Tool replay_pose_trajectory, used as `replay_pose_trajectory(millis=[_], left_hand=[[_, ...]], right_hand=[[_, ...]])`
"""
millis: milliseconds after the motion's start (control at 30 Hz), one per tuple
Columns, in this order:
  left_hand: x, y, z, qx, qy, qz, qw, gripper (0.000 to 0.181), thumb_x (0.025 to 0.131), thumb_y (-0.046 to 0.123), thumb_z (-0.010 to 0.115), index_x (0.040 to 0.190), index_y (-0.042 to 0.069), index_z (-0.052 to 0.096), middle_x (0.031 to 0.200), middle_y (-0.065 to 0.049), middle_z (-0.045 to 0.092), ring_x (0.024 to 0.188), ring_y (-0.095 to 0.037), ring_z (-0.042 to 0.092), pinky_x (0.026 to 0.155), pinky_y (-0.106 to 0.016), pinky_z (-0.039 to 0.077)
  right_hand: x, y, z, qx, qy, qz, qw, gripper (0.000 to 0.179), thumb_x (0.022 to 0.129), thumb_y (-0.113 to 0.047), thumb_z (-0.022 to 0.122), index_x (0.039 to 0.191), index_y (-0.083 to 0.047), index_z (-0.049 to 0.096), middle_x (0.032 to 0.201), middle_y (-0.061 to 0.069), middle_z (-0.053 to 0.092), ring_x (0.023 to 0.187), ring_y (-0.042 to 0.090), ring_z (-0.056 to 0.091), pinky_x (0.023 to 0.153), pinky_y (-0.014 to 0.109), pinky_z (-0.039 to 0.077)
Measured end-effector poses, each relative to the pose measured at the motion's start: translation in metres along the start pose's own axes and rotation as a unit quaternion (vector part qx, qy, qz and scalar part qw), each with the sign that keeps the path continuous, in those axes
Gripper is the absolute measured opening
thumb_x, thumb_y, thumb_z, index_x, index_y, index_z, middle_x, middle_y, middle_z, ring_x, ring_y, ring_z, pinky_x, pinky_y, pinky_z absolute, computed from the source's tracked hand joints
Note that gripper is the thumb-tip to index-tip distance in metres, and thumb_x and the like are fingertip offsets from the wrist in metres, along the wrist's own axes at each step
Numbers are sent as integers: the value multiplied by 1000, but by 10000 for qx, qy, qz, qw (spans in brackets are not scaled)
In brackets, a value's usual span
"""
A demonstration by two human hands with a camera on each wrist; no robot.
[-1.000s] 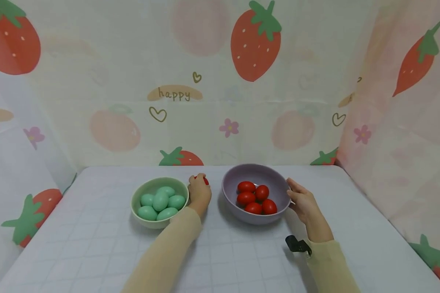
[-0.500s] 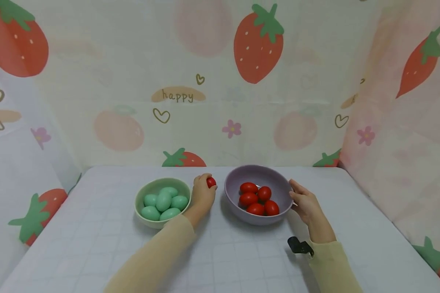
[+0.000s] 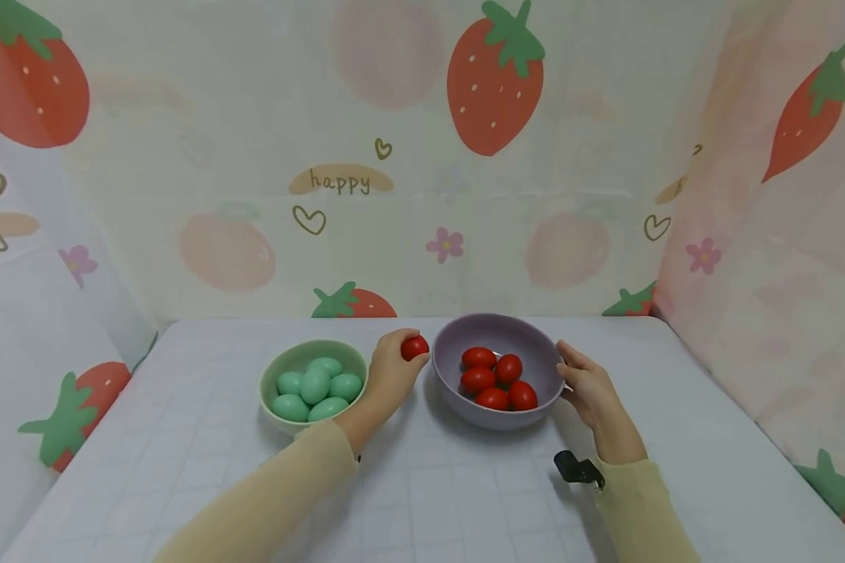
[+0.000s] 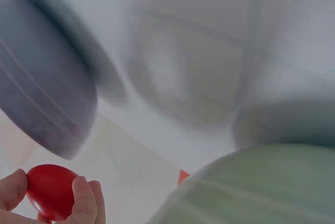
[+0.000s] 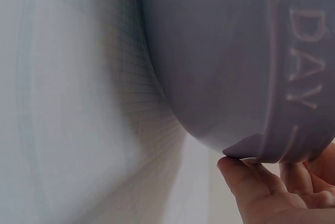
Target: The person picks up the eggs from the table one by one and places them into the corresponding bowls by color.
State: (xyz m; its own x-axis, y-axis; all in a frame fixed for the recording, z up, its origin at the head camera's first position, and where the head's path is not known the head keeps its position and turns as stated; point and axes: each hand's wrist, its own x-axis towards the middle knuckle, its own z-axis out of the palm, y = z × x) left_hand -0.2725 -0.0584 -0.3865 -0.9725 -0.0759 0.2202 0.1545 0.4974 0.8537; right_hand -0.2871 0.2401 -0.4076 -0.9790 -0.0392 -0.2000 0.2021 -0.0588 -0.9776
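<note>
My left hand (image 3: 392, 374) pinches a red egg (image 3: 415, 347) between thumb and fingers, just left of the purple bowl (image 3: 489, 418). In the left wrist view the egg (image 4: 51, 192) shows smooth and glossy at the fingertips, below the purple bowl's outer wall (image 4: 47, 72). Several red eggs (image 3: 478, 381) lie inside that bowl. My right hand (image 3: 597, 395) holds the bowl's right side at the rim. Close up, the right fingers (image 5: 243, 182) press on the bowl's outer wall (image 5: 209, 62), which carries raised letters.
A light green bowl (image 3: 286, 362) with several pale green eggs (image 3: 314, 385) stands left of the left hand, beside its wrist. The table (image 3: 458, 500) has a pale checked cover. A strawberry-print curtain (image 3: 408, 258) closes off the back and sides. A black device (image 3: 577, 469) sits at the right wrist.
The left hand has moved right with the red egg, from beside the green bowl to the purple bowl's left rim. The right hand stays at the purple bowl. The head view shifted slightly.
</note>
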Motion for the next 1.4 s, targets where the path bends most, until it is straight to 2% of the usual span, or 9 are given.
replay_pose_trajectory(millis=[133,300,533,700,867,1067,1200,1333,1400], left_hand=[[-4,6,-2,-98,-58,273,9996,37,91,4,71,127,-3,63,130,-22,59,124,-38,53,102,-51,51],[-6,9,1,-440,-218,581,9971,35,88,1,73,122,-5,65,124,-22,63,114,-37,58,95,-47,55],[-10,15,7,-858,-603,413,9936,36,89,1,73,124,-2,65,128,-20,63,117,-35,57,95,-45,56],[-10,17,12,-985,-948,460,9895,35,89,1,73,123,-1,66,132,-21,60,119,-36,55,94,-43,57],[-8,19,19,-1047,-1274,530,9849,35,87,0,74,122,0,66,127,-20,62,112,-33,57,93,-40,57],[-5,24,27,-979,-1733,482,9788,41,88,3,74,128,3,64,127,-18,63,105,-30,58,88,-35,58],[-1,26,32,-920,-2087,420,9727,41,88,2,74,127,4,65,128,-16,63,110,-30,57,90,-36,58],[5,29,37,-821,-2626,300,9609,42,88,2,74,129,7,65,132,-12,61,115,-29,55,93,-37,56],[8,30,40,-659,-2881,346,9547,43,88,3,75,129,9,65,135,-11,60,118,-29,54,95,-37,55]], right_hand=[[-1,-1,0,27,-24,-16,10000,60,105,3,34,160,-5,11,167,10,1,154,31,3,123,55,15],[-1,-1,0,13,-6,-11,10000,60,105,2,34,160,-6,12,167,10,1,154,30,2,123,54,15],[0,-1,-1,11,-3,-2,10000,59,105,2,34,160,-6,12,167,9,2,154,29,2,123,55,14],[0,-2,-1,37,-27,2,10000,60,105,2,34,160,-7,11,167,8,1,154,29,2,123,55,13],[-1,-3,0,65,-32,14,10000,60,105,1,34,160,-7,11,167,8,0,154,29,2,123,55,14],[-1,-2,0,76,-59,-17,10000,60,105,2,34,160,-6,10,167,9,0,154,29,2,123,55,14],[-1,-2,-1,58,-53,-10,10000,60,105,2,34,160,-6,11,167,8,0,154,29,2,123,55,14],[-1,-2,-1,58,-48,6,10000,60,105,2,35,160,-7,11,167,8,1,154,29,2,123,55,14],[-1,-2,-1,62,-49,3,10000,60,105,2,35,160,-7,11,167,8,1,154,29,2,123,55,14]])
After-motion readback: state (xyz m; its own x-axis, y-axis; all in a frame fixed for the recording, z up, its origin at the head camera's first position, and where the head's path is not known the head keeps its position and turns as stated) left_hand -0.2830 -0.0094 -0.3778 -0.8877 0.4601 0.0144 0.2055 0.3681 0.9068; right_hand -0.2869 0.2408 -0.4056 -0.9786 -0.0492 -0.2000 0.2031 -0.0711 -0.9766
